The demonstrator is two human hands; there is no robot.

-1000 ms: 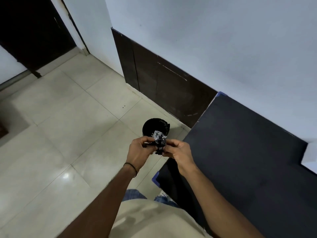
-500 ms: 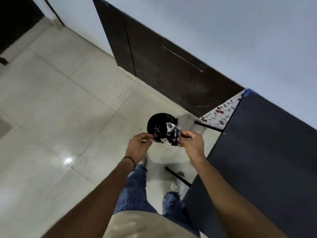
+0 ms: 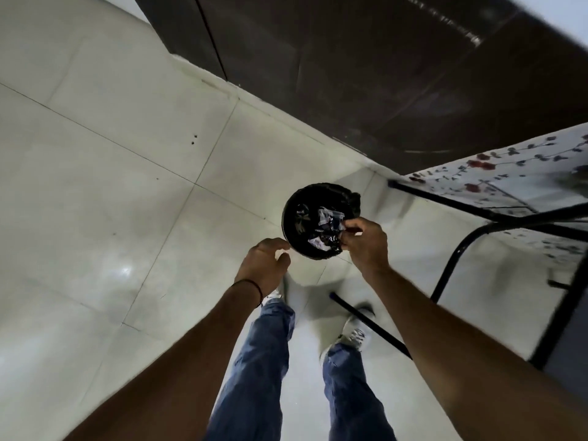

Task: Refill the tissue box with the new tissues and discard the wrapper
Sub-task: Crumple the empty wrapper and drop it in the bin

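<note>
- The floor (image 3: 105,173) is pale glossy tile with thin dark joints, and a bright glint of light sits on it to the left of the person.
- A dark brown wooden panel (image 3: 366,74) runs along the foot of the wall at the top of the view.
- At the right stands a desk (image 3: 525,183) with black metal legs and a white cover printed with small red flowers.
- A round bin (image 3: 294,211) lined with a black bag stands on the floor between the wall panel and the desk leg.
- The right hand (image 3: 366,241) pinches a crumpled clear wrapper (image 3: 327,229) with dark print, held by the fingertips right over the bin's mouth.
- Whether the wrapper touches the liner I cannot tell.
- The left hand (image 3: 265,265) hangs just beside the bin's near rim, fingers loosely curled and holding nothing.
- A thin dark band (image 3: 251,286) circles the left wrist.
- Below the arms are blue jeans (image 3: 264,361) and light shoes (image 3: 356,332), standing on the tile close to the bin.
</note>
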